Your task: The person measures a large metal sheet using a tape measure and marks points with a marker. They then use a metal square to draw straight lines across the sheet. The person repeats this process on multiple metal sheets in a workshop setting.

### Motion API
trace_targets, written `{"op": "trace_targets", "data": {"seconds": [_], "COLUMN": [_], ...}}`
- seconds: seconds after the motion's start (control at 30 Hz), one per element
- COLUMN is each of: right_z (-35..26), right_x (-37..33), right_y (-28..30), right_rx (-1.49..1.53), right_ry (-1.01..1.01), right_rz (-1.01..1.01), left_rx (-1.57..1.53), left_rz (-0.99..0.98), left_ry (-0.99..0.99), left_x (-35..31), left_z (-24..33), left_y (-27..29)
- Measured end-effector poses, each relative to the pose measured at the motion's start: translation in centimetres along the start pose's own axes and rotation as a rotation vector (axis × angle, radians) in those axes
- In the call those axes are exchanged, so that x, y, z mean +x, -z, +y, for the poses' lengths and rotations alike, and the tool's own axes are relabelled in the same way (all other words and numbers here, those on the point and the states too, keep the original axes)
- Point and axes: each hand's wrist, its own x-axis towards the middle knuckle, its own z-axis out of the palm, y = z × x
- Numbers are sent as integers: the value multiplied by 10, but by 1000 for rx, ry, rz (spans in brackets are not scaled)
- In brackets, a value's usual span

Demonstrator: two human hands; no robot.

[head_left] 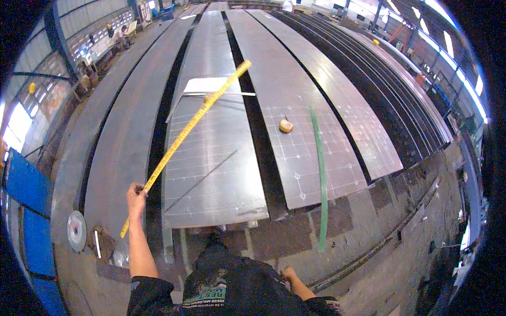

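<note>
My left hand (136, 196) is raised and shut on a long yellow measuring stick (195, 120). The stick slants up and to the right, above a long grey steel plate (221, 174) marked with a chalk grid. Its far tip ends high over the plate. My right hand (288, 274) hangs low by my hip with its fingers curled, and nothing shows in it. A white sheet (204, 85) lies across the plate beyond the stick, with a thin metal ruler at its near edge.
More long steel plates (316, 110) run side by side into the distance with dark gaps between them. A small orange tape measure (285, 125) and a green strap (320, 174) lie on the right plate. A grinding disc (77, 230) lies at the lower left.
</note>
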Motion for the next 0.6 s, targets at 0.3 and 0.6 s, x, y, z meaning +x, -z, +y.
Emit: {"op": "trace_targets", "data": {"seconds": [0.3, 0.6], "right_z": [99, -326], "right_x": [4, -70], "right_y": [-26, 267], "right_rx": [-269, -287], "right_ry": [608, -159], "right_rz": [-453, -611], "left_rx": [120, 255], "left_rz": [-254, -373], "left_ry": [-216, -466], "left_x": [200, 383], "left_z": [-48, -55], "left_y": [-62, -202]}}
